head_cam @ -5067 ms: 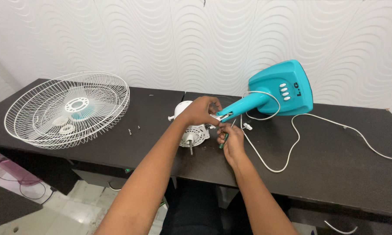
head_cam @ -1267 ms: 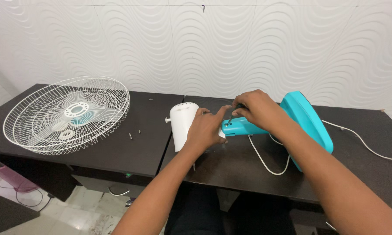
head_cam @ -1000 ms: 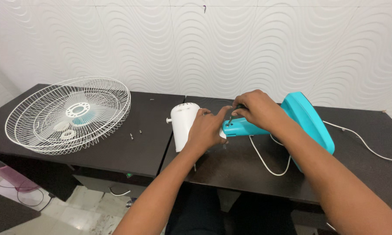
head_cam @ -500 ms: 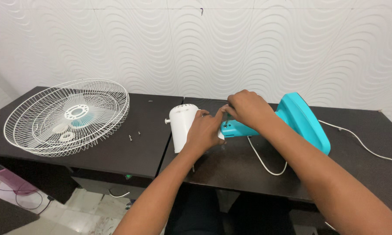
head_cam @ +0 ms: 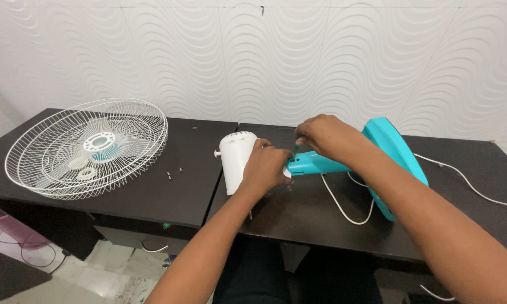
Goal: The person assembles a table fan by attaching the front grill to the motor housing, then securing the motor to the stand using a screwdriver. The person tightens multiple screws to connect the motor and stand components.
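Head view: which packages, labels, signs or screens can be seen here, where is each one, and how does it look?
None can be seen: no package, label, sign or screen shows on the dark table, the teal fan base, the white motor housing or the patterned white wall.

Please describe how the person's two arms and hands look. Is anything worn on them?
Both forearms are bare up to the picture's lower edge: no sleeves show. The left hand and the right hand wear no gloves. I see no watch, bracelet or ring, though most fingers are partly hidden. No markings or cables are on the arms.
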